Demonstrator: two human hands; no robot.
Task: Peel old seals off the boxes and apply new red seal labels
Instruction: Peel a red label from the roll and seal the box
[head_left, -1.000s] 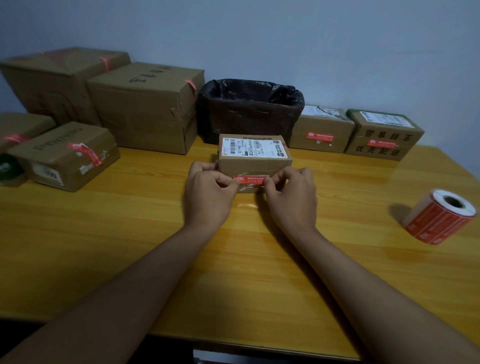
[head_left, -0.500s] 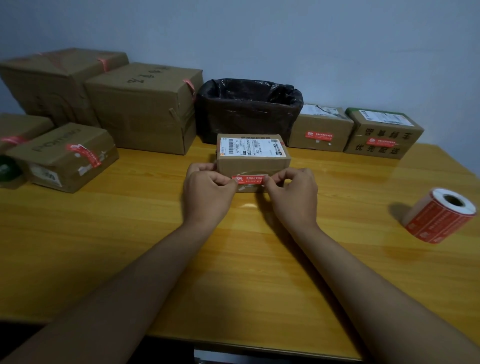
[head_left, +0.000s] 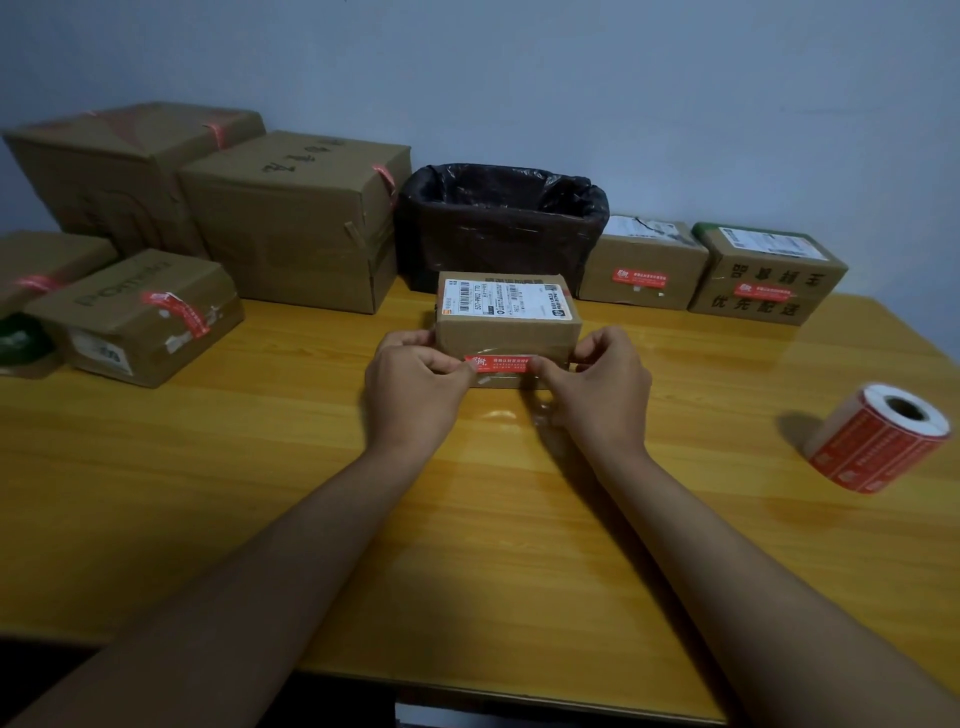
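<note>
Small brown cardboard box (head_left: 508, 332) at table centre: white shipping label (head_left: 506, 303) on top, barcode visible, print too small to read. Red rectangular seal label (head_left: 501, 365) on its front: white characters, illegible. Low brown carton (head_left: 135, 317) at 9 o'clock: faint lettering "POMMU", uncertain. Green-taped brown carton (head_left: 766, 280) at 2 o'clock: bold black Chinese characters, upside down.

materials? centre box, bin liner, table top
Centre box: brown corrugated cardboard, matte, glossy clear tape across the front. Bin liner: thin black plastic film, crinkled and shiny. Table top: wood or wood-look laminate, glossy; plank grain with reflections.
</note>
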